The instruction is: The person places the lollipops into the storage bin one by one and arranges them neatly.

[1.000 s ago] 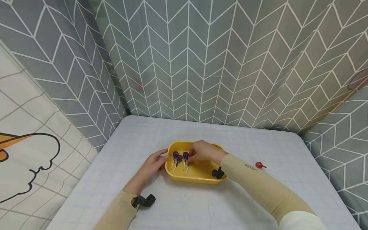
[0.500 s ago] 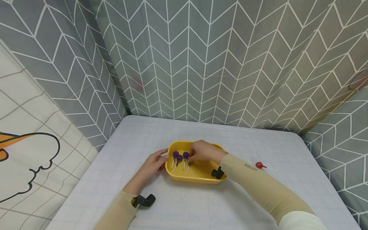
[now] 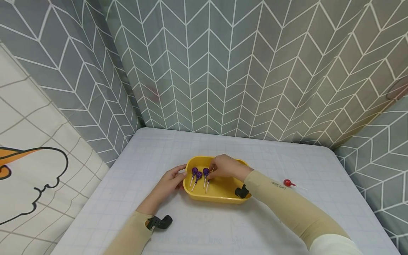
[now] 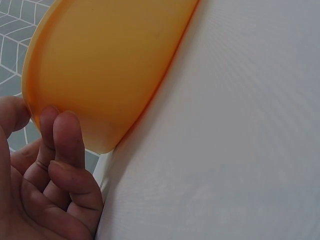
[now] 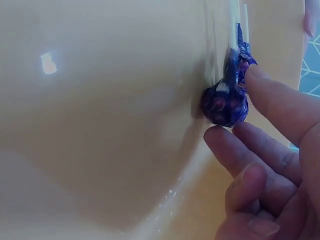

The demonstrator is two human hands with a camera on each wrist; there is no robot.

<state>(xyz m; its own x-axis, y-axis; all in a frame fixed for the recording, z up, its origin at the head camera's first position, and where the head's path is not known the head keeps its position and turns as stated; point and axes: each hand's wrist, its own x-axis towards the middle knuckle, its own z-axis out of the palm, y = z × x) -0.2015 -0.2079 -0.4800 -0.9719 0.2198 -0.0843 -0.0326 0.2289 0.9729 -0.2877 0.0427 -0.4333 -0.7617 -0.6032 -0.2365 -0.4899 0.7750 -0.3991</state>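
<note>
Left of centre on the table, a yellow tray (image 3: 216, 198) holds several purple-wrapped lollipops. My left hand (image 3: 169, 182) grips its left end; in the left wrist view the hand (image 4: 55, 175) has its fingertips against the tray's outer wall (image 4: 110, 65). Inside the tray, my right hand (image 3: 225, 167) pinches the rightmost lollipop, whose head it mostly covers from above. The right wrist view shows that lollipop's round head (image 5: 225, 104) between the thumb and fingertips of the right hand (image 5: 272, 165), another purple lollipop (image 5: 245, 62) close behind. Three more lollipops (image 3: 198, 175) lie to the left.
A red lollipop (image 3: 288, 182) lies on the white-covered table (image 3: 197, 226) right of the tray, just beyond my right sleeve. Grey patterned curtains (image 3: 223, 71) stand behind the table and at its sides. A black wrist camera (image 3: 241, 191) hangs over the tray's right end.
The stick of the pinched lollipop swung slightly right and then back left. Both hands and the tray have stayed almost in place.
</note>
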